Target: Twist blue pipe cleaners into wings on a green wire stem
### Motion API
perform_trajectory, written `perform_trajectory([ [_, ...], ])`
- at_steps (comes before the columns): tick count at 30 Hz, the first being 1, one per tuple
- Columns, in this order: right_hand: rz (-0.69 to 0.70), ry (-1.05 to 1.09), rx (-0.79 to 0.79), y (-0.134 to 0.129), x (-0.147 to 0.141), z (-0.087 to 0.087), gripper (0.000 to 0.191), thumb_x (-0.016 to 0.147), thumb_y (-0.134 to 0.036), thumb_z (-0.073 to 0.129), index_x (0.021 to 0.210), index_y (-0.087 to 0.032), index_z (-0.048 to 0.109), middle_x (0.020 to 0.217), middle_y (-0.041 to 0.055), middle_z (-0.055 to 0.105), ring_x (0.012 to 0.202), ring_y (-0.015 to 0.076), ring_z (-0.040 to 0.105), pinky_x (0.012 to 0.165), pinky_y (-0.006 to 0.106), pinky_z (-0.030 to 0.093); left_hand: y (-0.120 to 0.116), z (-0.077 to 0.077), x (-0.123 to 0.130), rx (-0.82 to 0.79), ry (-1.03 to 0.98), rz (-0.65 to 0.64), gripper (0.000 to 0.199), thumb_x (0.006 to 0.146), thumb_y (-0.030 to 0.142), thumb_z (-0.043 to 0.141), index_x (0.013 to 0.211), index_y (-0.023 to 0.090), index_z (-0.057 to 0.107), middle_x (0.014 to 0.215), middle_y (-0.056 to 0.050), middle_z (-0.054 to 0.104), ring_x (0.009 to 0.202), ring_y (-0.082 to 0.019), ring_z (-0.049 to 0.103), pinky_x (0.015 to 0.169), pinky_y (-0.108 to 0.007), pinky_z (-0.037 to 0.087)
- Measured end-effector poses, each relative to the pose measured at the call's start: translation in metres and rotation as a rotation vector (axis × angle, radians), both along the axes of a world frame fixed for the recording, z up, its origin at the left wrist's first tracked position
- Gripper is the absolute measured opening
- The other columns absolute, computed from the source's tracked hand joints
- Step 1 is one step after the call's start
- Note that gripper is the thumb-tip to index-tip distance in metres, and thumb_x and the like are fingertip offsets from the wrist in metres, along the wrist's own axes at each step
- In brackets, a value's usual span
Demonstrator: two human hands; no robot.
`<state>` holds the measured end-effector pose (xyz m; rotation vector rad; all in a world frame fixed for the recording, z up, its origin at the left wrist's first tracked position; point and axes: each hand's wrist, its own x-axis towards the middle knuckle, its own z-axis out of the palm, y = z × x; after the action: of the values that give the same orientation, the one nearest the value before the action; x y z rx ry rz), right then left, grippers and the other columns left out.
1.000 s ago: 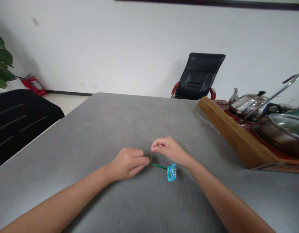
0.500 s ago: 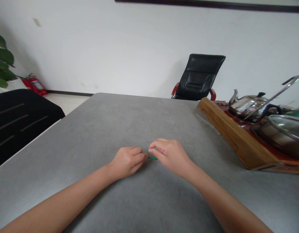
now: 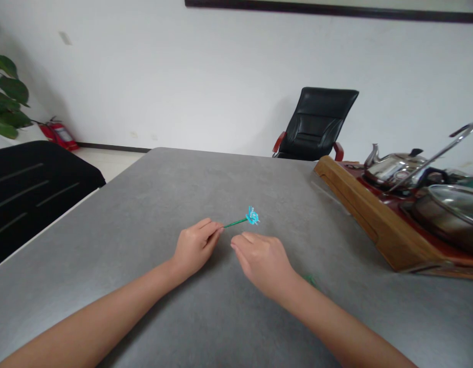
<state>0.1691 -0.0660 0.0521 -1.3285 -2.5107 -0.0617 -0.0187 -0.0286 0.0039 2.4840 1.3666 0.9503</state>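
Observation:
My left hand [image 3: 198,245] pinches the lower end of a green stem. The stem belongs to a small artificial flower [image 3: 252,216] with a bright blue, loop-like head. It points right and slightly away from me, a little above the table. Just nearer than the flower is my right hand [image 3: 264,260], apart from the stem, with its thumb and fingers pressed together. Whatever those fingers hold, if anything, is hidden. Beside my right forearm a small green wispy piece [image 3: 310,279] shows, partly covered by the arm.
The grey table [image 3: 163,189] spreads under both arms. At the right a wooden tea tray [image 3: 359,220] carries a steel kettle [image 3: 393,168] and a lidded pot [image 3: 451,209]. A black chair [image 3: 316,122] stands beyond the far edge, another black chair [image 3: 40,189] at the left.
The blue flower head has come into view to the right of my left hand. My right hand has moved nearer to me and turned, palm down. The green piece by the forearm now shows.

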Motion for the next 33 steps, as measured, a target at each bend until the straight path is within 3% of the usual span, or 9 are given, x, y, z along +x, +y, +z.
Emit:
perform_trajectory([
  [8,-0.068,0.221,-0.177,0.014,0.005,-0.019,0.016,0.089,-0.018,0.049,0.083,-0.019,0.063,0.075,-0.0002,0.066,0.068,0.0127,0.059,0.060,0.023,0.032,0.000,0.002,0.001,-0.078,-0.129,-0.010,0.021,0.094,0.027,0.044,0.091,0.018,0.063,0.072,0.000,0.054,0.067,-0.012,0.050,0.063,-0.022,0.038],
  [14,-0.114,0.473,-0.382,0.029,0.011,-0.038,0.015,0.085,-0.022,0.053,0.075,-0.019,0.064,0.052,-0.0054,0.047,0.050,0.0098,0.042,0.050,0.022,0.026,-0.001,0.001,0.002,-0.054,-0.161,-0.124,0.021,0.094,0.025,0.045,0.092,0.017,0.064,0.068,0.001,0.052,0.065,-0.011,0.049,0.062,-0.021,0.036],
  [21,0.017,0.803,-0.587,0.039,0.013,-0.048,0.014,0.081,-0.021,0.054,0.069,-0.017,0.061,0.063,-0.0029,0.052,0.060,0.0105,0.046,0.057,0.021,0.033,0.000,0.000,0.000,0.000,-0.080,-0.279,0.022,0.094,0.024,0.043,0.094,0.016,0.064,0.067,0.000,0.050,0.063,-0.011,0.048,0.060,-0.021,0.036],
  [25,0.068,0.824,-0.607,0.044,0.018,-0.049,0.015,0.078,-0.027,0.058,0.068,-0.016,0.061,0.054,-0.0056,0.041,0.052,0.0090,0.036,0.050,0.021,0.027,0.000,0.002,0.000,0.030,-0.041,-0.346,0.023,0.095,0.023,0.043,0.095,0.015,0.064,0.065,-0.001,0.050,0.062,-0.011,0.047,0.060,-0.022,0.035],
  [29,0.017,0.822,-0.687,0.053,0.023,-0.056,0.025,0.078,-0.038,0.059,0.071,-0.015,0.064,0.049,-0.0075,0.031,0.047,0.0078,0.027,0.045,0.022,0.018,-0.001,0.003,0.000,0.037,-0.006,-0.406,0.022,0.094,0.022,0.043,0.095,0.015,0.064,0.067,-0.001,0.052,0.063,-0.011,0.047,0.059,-0.022,0.034],
  [33,0.022,0.750,-0.707,0.059,0.028,-0.053,0.023,0.074,-0.037,0.061,0.072,-0.014,0.066,0.047,-0.0092,0.027,0.045,0.0069,0.023,0.045,0.022,0.016,-0.003,0.004,-0.001,0.024,0.039,-0.466,0.024,0.095,0.022,0.042,0.096,0.016,0.065,0.067,-0.002,0.053,0.062,-0.012,0.048,0.058,-0.022,0.034],
])
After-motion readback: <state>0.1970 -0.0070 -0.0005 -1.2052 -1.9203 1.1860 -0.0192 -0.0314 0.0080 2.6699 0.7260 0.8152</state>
